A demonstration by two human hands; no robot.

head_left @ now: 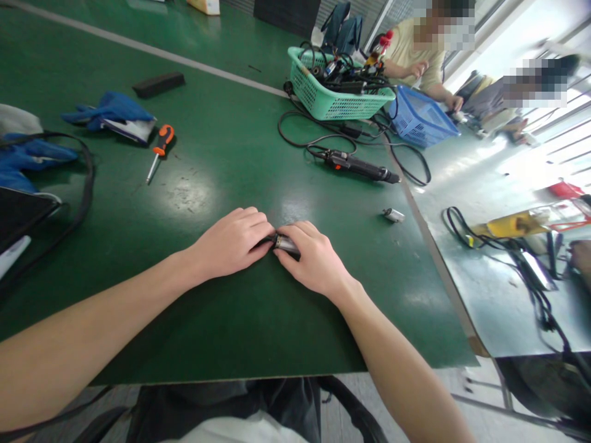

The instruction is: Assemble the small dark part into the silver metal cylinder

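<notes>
Close together over the green table [221, 344], both my hands grip a small part. My right hand [314, 252] is closed around a silver metal cylinder [287, 245], which looks like a small motor. A dark piece [265, 240] at the cylinder's left end sits between the thumb and fingers of my left hand [235, 243]. My fingers cover much of both pieces, and I cannot tell whether they are joined. To the right lies a separate small silver cylinder [394, 215].
An orange-handled screwdriver [161, 147], blue gloves [111, 114] and a black block [159, 84] lie on the left. Ahead are a corded electric screwdriver [360, 166], a green basket [339, 101] of cables and tools, and a blue basket [422, 117]. Two people sit at far right.
</notes>
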